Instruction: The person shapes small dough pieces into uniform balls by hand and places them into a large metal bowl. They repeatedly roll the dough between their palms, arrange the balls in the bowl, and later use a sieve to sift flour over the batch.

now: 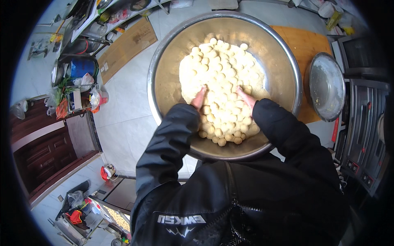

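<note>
A large, wide stainless steel bowl [167, 69] lies before me. Inside is a heap of small round dough balls [220, 115], coated in pale grains, with more loose grains [261, 87] around them, possibly sesame seeds. My left hand [200, 97] reaches into the left side of the heap. Opposite it, my right hand [247, 97] is sunk into the right side, its thumb showing on top. Both hands touch the balls, but most of their fingers are buried, so their grip is hidden. Bright light washes out the middle of the heap.
To the right, a smaller metal basin [326, 87] stands on a wooden board [300, 40], with a deck oven [363, 123] beyond. Flattened cardboard [129, 46] and a cluttered shelf lie at upper left. More pale balls [117, 218] show at lower left, near a wooden door [46, 153].
</note>
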Demonstrator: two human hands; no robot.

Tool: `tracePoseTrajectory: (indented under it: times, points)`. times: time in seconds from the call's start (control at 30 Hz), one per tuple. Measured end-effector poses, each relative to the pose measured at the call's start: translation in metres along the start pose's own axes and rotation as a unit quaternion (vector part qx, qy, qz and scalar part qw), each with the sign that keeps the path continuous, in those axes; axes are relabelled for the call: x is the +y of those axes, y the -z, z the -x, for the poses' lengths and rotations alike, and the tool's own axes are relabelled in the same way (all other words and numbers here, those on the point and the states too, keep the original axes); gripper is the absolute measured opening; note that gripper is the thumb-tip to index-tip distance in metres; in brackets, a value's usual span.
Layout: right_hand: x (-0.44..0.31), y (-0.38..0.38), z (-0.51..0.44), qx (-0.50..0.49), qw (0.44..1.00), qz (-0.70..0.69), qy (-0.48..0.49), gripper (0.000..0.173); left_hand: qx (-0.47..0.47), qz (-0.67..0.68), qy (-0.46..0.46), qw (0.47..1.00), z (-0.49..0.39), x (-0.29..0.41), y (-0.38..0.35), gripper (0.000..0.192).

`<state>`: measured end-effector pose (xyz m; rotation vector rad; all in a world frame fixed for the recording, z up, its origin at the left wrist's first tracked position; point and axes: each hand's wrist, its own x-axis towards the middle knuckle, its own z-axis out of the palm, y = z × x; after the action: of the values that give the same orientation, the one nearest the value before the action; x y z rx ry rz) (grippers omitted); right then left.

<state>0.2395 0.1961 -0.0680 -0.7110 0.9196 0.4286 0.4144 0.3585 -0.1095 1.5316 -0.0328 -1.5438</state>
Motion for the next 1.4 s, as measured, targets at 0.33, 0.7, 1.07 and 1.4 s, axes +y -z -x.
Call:
tracePoseTrajectory:
  times: [0.33, 0.7, 1.07, 1.4]
  points:
    - [-0.054, 0.076, 0.004, 0.145, 0.952, 0.179, 0.203, 0.056, 0.222, -0.346, -0.083, 0.908, 0.016, 0.031, 0.06, 0.061]
    - [0.006, -0.038, 0.009, -0.035, 0.98, -0.177, 0.079, 0.061, -0.04, 0.185, -0.025, 0.982, 0.04, 0.033, -0.042, 0.067]
    - [0.032, 0.022, 0.007, -0.128, 0.981, -0.138, 0.044, 0.052, 0.147, -0.264, 0.007, 0.953, 0.018, -0.015, 0.015, 0.064]
    - [-0.009, -0.018, 0.02, -0.238, 0.911, -0.329, 0.063, 0.061, 0.007, 0.228, -0.024, 0.973, 0.044, 0.028, -0.024, 0.065]
